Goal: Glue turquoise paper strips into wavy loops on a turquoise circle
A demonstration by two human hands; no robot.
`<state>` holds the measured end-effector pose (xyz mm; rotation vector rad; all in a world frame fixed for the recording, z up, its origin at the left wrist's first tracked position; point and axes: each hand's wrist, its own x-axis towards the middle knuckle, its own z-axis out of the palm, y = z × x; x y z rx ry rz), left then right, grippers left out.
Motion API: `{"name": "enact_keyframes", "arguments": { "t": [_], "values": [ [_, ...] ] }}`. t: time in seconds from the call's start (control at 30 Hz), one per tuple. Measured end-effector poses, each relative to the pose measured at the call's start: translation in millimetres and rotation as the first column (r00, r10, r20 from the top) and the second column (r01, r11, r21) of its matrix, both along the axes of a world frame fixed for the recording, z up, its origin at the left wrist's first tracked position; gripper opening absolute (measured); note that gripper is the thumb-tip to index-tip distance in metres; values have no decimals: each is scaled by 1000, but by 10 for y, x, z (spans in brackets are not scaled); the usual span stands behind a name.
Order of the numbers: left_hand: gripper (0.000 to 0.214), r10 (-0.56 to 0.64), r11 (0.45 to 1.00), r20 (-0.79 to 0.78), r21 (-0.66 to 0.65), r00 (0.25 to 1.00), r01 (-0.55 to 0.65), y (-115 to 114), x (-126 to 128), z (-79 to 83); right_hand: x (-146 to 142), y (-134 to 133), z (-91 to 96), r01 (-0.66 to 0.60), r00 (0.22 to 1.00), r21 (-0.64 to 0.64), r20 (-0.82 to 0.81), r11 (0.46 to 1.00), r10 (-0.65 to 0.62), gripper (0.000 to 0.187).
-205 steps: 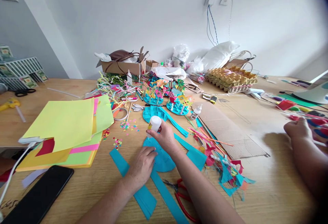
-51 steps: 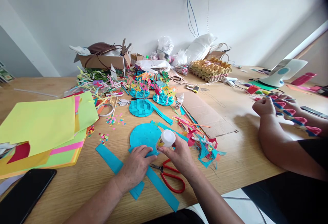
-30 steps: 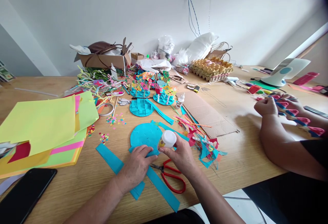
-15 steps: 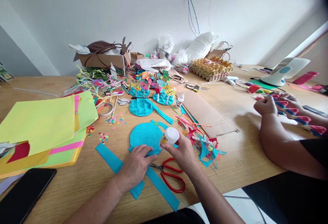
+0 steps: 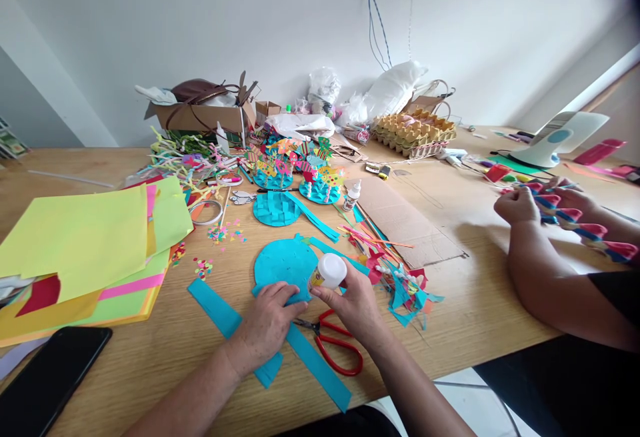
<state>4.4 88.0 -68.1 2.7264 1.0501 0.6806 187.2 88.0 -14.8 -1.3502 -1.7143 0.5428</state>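
Observation:
My right hand [image 5: 353, 300] is closed around a white glue bottle [image 5: 329, 270], tilted with its base up and its nozzle end hidden. The bottle is over the right edge of a round blue paper disc [image 5: 283, 262]. At the disc's near edge rests my left hand [image 5: 267, 320], fingers laid on it and thumb apart. Blue paper strips [image 5: 215, 310] lie on both sides of the left wrist. Red-handled scissors [image 5: 340, 343] sit on the table between my hands, blades pointing left, tips partly hidden.
Beyond the disc are a woven blue disc [image 5: 277, 209], fish decorations [image 5: 305, 163] and another glue bottle [image 5: 352, 195]. Coloured sheets [image 5: 75, 243] and a phone [image 5: 55, 377] lie left. Paper scraps [image 5: 407, 293] and cardboard [image 5: 410, 223] lie right, near another person's hands [image 5: 520, 207].
My right hand and the tilted glue bottle have shifted slightly down and left over the disc's edge. My left hand stays in place. The other person's far hand has moved a little.

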Motion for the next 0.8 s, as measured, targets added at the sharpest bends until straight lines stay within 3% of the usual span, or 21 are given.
{"name": "enact_keyframes", "arguments": {
  "t": [0.43,0.8],
  "values": [
    [29,1,1000,6,22,1000,-1,3,11,22,-15,-6,-2,2,1000,-6,-7,1000,-2,30],
    [34,0,1000,-23,14,1000,1,6,-8,-51,59,8,-7,32,998,-22,48,999,-31,27]
  ]
}}
